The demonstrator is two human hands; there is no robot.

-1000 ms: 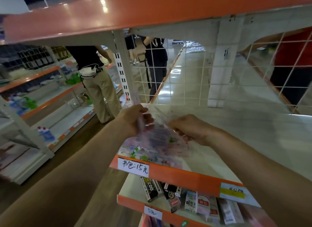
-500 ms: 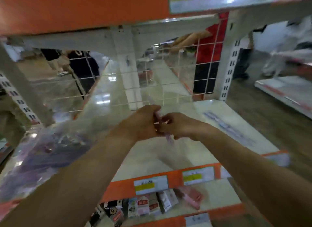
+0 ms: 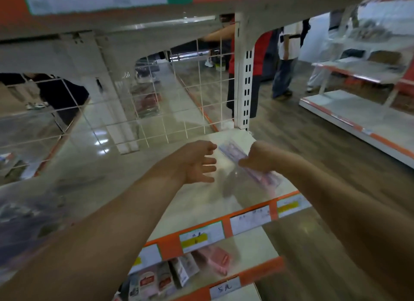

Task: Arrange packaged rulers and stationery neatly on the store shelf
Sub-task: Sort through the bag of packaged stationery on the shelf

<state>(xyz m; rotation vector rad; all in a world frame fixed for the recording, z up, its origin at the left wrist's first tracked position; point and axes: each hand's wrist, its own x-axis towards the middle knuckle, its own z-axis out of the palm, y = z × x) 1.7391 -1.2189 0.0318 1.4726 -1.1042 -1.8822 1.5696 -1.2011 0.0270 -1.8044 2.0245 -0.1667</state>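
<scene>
A packaged ruler (image 3: 231, 154) lies at the shelf's (image 3: 134, 177) three o'clock end, angled from ten to four o'clock. The right grip (image 3: 264, 159) is clamped on its middle. The left grip (image 3: 197, 164) hovers at its nine o'clock, fingers apart. It looks best squared to the front edge before release.

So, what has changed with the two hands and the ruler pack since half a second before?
The left hand let go of the packaged ruler and drew back leftward, fingers spread. The right hand alone grips it now and has carried it right, low over the shelf end. Unchanged: the boxes on the lower shelf.
</scene>
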